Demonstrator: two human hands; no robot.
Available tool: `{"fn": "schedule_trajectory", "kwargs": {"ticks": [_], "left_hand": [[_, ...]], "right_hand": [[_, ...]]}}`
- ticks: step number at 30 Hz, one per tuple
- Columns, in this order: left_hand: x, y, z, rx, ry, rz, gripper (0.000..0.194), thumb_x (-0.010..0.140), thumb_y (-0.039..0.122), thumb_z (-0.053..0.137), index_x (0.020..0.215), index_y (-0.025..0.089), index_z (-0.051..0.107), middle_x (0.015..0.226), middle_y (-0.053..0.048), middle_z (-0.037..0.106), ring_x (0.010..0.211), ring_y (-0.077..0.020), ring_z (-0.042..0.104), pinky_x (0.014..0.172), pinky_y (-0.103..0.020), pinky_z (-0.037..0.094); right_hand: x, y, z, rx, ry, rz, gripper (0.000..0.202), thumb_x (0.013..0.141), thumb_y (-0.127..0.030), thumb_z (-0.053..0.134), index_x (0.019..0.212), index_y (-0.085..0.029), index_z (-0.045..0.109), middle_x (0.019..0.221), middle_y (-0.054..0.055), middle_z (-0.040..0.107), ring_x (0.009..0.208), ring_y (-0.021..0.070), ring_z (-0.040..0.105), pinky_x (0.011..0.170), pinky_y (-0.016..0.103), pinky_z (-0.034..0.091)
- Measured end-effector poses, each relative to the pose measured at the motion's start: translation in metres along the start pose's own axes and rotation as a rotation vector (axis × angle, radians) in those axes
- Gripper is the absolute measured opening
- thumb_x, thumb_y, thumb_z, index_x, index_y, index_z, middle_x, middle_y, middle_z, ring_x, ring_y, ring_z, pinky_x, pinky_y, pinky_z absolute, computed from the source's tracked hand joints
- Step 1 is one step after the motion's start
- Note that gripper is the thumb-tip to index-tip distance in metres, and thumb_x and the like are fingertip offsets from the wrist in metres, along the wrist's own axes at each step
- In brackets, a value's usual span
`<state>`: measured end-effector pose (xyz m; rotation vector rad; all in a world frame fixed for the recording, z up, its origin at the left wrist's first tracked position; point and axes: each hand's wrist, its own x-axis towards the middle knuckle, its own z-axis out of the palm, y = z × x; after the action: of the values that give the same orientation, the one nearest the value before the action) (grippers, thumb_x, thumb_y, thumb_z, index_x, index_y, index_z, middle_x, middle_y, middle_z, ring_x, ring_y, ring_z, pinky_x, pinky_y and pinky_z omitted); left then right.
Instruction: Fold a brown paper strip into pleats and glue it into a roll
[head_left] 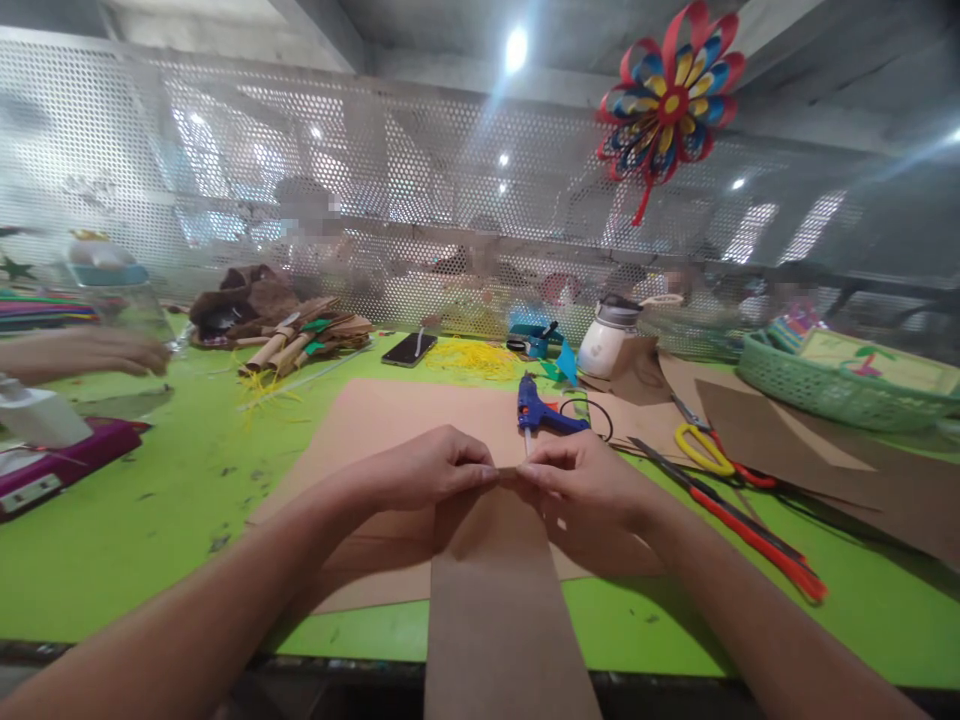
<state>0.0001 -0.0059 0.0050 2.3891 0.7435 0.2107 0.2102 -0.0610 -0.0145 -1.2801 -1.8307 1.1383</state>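
Observation:
A long strip of brown paper (502,610) runs from the table's front edge up to my hands, and its far end is folded or rolled over. My left hand (439,468) pinches the left corner of that end between thumb and fingers. At the right corner, my right hand (574,475) pinches the same edge. Beneath both hands lies a larger light-brown sheet (382,415). A blue glue gun (534,408) rests on it just beyond my right hand, its nozzle hidden from clear view.
Right of my arm lie yellow-handled scissors (703,450), a red-handled tool (750,530), brown sheets (780,430) and a green basket (847,385). Behind are a phone (409,348), yellow shreds (472,357) and a white jug (606,340). Another person's hand (112,352) is at left near a purple power strip (90,455).

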Motion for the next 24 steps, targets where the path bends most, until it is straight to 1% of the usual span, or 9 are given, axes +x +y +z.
{"fn": "schedule_trajectory", "kwargs": {"ticks": [7,12,14,16,19,24], "left_hand": [[-0.001,0.0,0.002,0.055,0.018,0.032,0.028,0.086,0.032,0.042,0.08,0.013,0.062,0.069,0.0,0.058,0.062,-0.0107,0.046,0.057,-0.021,0.032],[-0.002,0.002,0.003,0.051,0.04,0.0,0.026,0.085,0.031,0.044,0.081,0.014,0.063,0.07,-0.001,0.062,0.062,-0.0111,0.049,0.057,-0.02,0.034],[-0.002,0.003,0.003,0.06,0.054,0.012,0.025,0.085,0.03,0.044,0.081,0.015,0.064,0.071,0.0,0.063,0.063,-0.0109,0.05,0.058,-0.019,0.035],[-0.002,0.004,0.004,0.081,0.063,0.029,0.024,0.085,0.029,0.045,0.081,0.015,0.064,0.07,0.0,0.063,0.062,-0.0103,0.05,0.058,-0.019,0.035],[-0.003,0.005,0.004,0.105,0.072,0.039,0.024,0.085,0.028,0.045,0.08,0.015,0.065,0.067,0.001,0.062,0.06,-0.0095,0.049,0.057,-0.019,0.034],[-0.003,0.006,0.004,0.136,0.078,0.065,0.026,0.087,0.028,0.043,0.08,0.015,0.063,0.065,0.001,0.059,0.058,-0.0091,0.047,0.056,-0.019,0.032]], "right_hand": [[0.001,0.006,-0.003,0.14,0.022,-0.021,0.021,0.072,-0.031,0.067,0.063,-0.013,0.065,0.054,-0.001,0.052,0.052,0.0086,0.043,0.051,0.023,0.031],[-0.003,0.003,0.004,0.255,0.002,0.065,0.024,0.071,-0.036,0.068,0.069,-0.012,0.067,0.062,0.002,0.057,0.055,0.0098,0.045,0.049,0.023,0.032],[-0.005,0.002,0.009,0.304,0.005,0.086,0.025,0.073,-0.037,0.067,0.069,-0.013,0.066,0.061,0.002,0.055,0.055,0.0096,0.045,0.049,0.023,0.032],[-0.005,0.002,0.011,0.34,0.035,0.078,0.025,0.074,-0.037,0.066,0.066,-0.013,0.064,0.059,0.0,0.052,0.053,0.0089,0.042,0.048,0.023,0.031],[-0.003,0.003,0.01,0.274,0.06,0.062,0.023,0.073,-0.033,0.067,0.063,-0.013,0.064,0.058,0.0,0.05,0.053,0.0088,0.041,0.048,0.023,0.031],[-0.001,0.006,0.006,0.122,0.105,0.017,0.02,0.073,-0.03,0.064,0.063,-0.013,0.065,0.059,0.001,0.051,0.054,0.0095,0.043,0.048,0.023,0.031]]}}
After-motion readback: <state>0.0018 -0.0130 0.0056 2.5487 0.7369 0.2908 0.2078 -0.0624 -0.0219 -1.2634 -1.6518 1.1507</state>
